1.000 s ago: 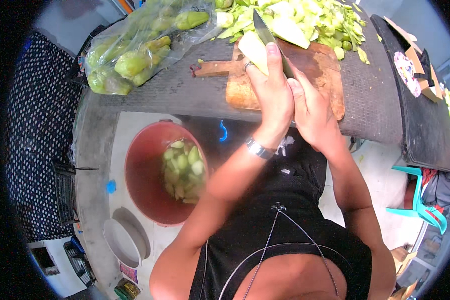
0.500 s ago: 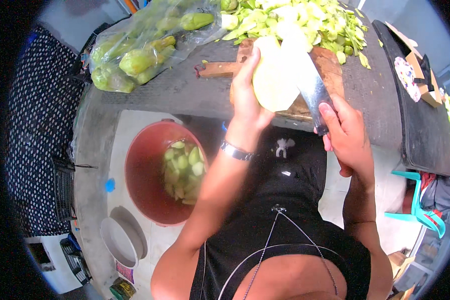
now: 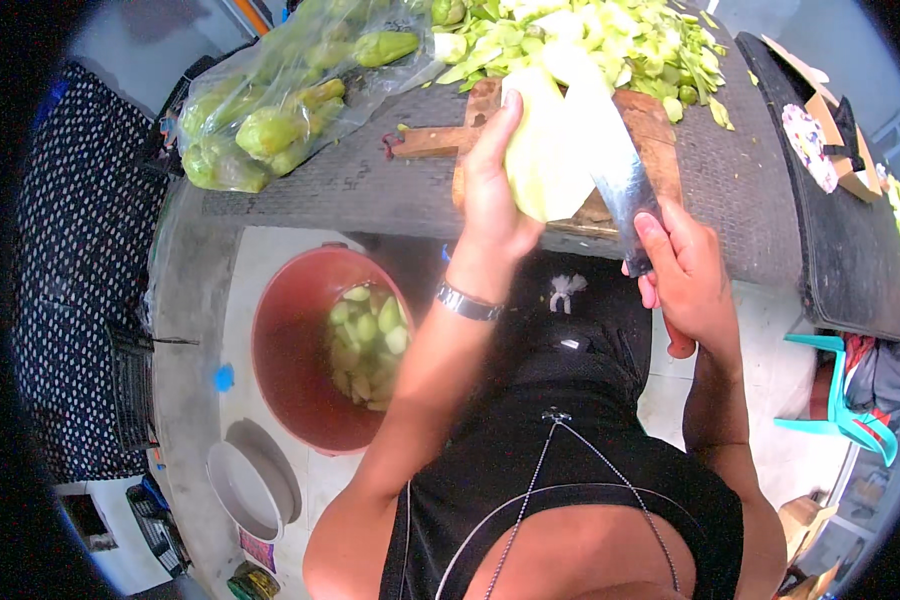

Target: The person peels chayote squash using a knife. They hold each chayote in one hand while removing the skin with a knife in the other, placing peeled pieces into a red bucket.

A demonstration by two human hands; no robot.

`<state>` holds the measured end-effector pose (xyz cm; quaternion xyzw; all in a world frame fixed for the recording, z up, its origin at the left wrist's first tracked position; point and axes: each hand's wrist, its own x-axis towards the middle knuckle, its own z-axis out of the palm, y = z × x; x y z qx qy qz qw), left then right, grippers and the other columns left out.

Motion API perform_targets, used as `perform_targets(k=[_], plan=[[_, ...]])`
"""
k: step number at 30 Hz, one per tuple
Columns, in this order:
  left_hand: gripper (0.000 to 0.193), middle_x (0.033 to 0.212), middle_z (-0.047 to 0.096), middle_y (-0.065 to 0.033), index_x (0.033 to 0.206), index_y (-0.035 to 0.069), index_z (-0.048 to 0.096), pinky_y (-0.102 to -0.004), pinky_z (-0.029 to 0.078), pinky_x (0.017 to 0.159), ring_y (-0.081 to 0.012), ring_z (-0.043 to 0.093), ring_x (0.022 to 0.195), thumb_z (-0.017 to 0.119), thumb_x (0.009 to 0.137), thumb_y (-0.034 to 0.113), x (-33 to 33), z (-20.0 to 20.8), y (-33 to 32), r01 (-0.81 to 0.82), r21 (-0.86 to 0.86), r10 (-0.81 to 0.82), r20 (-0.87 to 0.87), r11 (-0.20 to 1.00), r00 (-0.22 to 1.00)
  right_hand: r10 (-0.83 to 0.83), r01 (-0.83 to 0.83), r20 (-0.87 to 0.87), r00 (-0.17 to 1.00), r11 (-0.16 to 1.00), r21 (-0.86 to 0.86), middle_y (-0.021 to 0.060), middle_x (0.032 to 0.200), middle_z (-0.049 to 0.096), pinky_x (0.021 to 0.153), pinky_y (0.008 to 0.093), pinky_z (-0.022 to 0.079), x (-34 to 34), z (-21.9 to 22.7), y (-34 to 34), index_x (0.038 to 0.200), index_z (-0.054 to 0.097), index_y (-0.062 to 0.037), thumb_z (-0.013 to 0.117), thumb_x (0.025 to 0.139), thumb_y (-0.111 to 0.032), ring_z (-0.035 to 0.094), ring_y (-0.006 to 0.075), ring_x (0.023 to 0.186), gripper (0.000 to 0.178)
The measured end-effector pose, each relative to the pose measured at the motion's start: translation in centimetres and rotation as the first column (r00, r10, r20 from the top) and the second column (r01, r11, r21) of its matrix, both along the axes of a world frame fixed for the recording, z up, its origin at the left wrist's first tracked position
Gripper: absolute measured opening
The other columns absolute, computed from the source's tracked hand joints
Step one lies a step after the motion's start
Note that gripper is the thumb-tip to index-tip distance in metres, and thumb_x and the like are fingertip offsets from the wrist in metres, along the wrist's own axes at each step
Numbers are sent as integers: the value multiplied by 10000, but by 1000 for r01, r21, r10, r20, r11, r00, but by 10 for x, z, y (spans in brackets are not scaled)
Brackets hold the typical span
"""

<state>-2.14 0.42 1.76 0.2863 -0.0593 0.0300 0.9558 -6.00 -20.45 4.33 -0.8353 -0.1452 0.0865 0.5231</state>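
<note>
My left hand (image 3: 495, 190) is closed round a pale green peeled fruit or vegetable (image 3: 550, 190), its exact kind unclear, and holds it up above a wooden chopping board (image 3: 660, 145). In my right hand (image 3: 685, 260) is a broad-bladed knife (image 3: 620, 170), gripped by its reddish handle. The blade slants up and to the left along the right side of the pale green piece. Bright glare washes out the upper part of both, so I cannot tell where the edge touches.
Behind the board lies a heap of green peelings (image 3: 650, 50). A clear plastic bag (image 3: 280, 110) of unpeeled green produce sits at the far left. Below, a red bucket (image 3: 280, 350) holds peeled pieces beside a grey basin (image 3: 245, 490). A turquoise stool (image 3: 840, 420) stands at right.
The knife handle shows more below my right hand, and the blade has tilted slightly against the pale green piece. Both hands keep their grips. The whole view has shifted a little.
</note>
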Motion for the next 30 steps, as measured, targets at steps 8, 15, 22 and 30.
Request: perform_targets(k=[8, 15, 22, 30], plan=[[498, 1224, 733, -118, 1355, 63, 614, -404, 605, 942, -245, 741, 1065, 543, 1075, 468, 1, 4, -5, -25, 70, 29, -55, 997, 998, 2, -1, -65, 998, 1000, 25, 98, 669, 655, 448, 318, 440, 2, 2, 1, 949, 568, -10, 523, 1106, -211, 578, 127, 469, 258], [622, 1168, 710, -204, 1365, 16, 572, -489, 590, 970, -362, 723, 1066, 479, 1074, 558, 2, -6, -22, 53, 76, -53, 1, 996, 999, 114, -67, -217, 969, 974, 214, 61, 710, 649, 471, 289, 466, 1, -15, 20, 1133, 605, 12, 498, 1125, -228, 582, 102, 502, 263], [617, 1140, 695, -197, 1370, 5, 553, -468, 592, 943, -345, 717, 1039, 487, 1070, 540, 4, -20, -30, -5, 140, 14, -65, 990, 998, 71, -20, -194, 978, 966, 256, 44, 662, 616, 411, 283, 451, 8, -19, 36, 1162, 607, 17, 547, 1109, -258, 559, 95, 453, 286], [614, 1090, 708, -179, 1325, 18, 571, -446, 599, 885, -309, 727, 969, 486, 1065, 567, 10, -29, -32, -82, 129, 86, -31, 988, 996, 76, 21, -269, 960, 940, 341, 51, 614, 603, 366, 275, 414, 18, -27, 43, 1111, 618, 36, 559, 1106, -302, 523, 104, 389, 343]])
